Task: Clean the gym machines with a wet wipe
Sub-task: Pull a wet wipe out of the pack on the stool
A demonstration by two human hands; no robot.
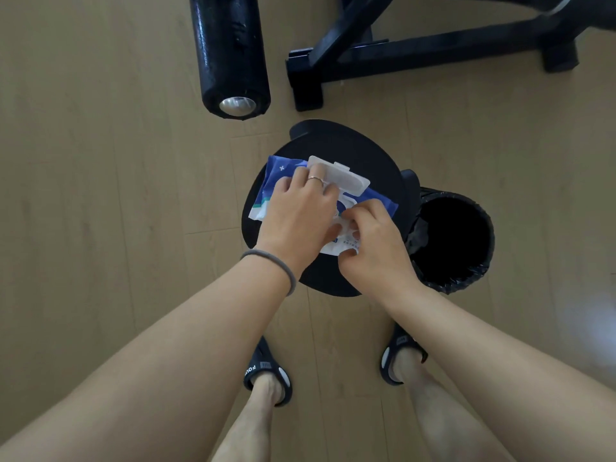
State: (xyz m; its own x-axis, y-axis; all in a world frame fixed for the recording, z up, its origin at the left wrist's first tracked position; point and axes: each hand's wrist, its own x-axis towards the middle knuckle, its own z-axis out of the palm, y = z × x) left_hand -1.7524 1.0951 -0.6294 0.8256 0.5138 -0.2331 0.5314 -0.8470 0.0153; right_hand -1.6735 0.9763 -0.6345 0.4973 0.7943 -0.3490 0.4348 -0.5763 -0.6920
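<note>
A small gym room.
A padded roller (230,55) and a black machine frame (430,45) stand on wood-look flooring (100,195), beside a lined bin (453,241).

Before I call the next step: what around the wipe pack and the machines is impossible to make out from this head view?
- Wipe pack opening: covered by the left hand and right hand; whether a wipe is out yet is unclear.
- Print on the pack: too small to read.
- Bin contents: interior too dark.
- Gym machine frame and padded roller: cut off by the top edge.
- Floor at the right edge: blurred.
</note>
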